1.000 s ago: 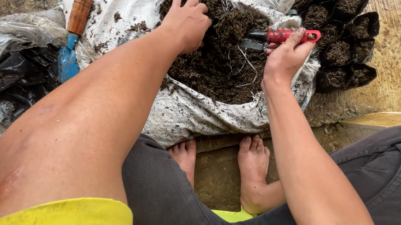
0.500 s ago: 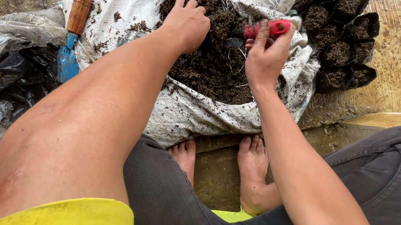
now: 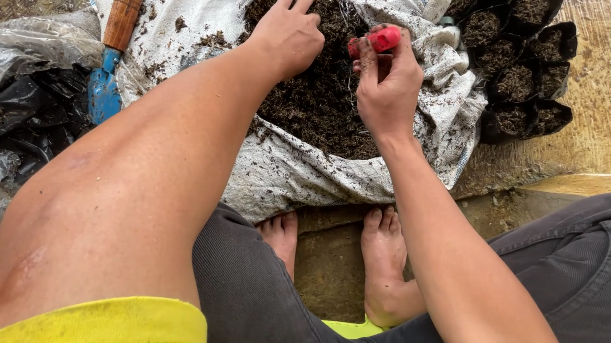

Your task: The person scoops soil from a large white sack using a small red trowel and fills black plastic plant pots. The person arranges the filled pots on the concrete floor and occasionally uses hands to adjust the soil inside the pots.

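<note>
An open white woven sack point(image 3: 298, 172) holds dark fibrous soil point(image 3: 320, 101). My left hand point(image 3: 288, 34) rests knuckles-up on the soil near the sack's far side, fingers curled into it; what it grips is hidden. My right hand point(image 3: 386, 82) is closed around a red-handled trowel point(image 3: 376, 39), handle end upward, its blade hidden in the soil between both hands.
Several small black grow bags filled with soil point(image 3: 513, 40) stand to the right of the sack. A blue trowel with a wooden handle point(image 3: 112, 52) lies at the upper left, beside a clear plastic sheet with empty black bags point(image 3: 16, 120). My bare feet point(image 3: 385, 262) rest below the sack.
My right hand has carried the red trowel left toward my left hand and tipped it from lying flat to nearly upright. The left hand has barely moved.
</note>
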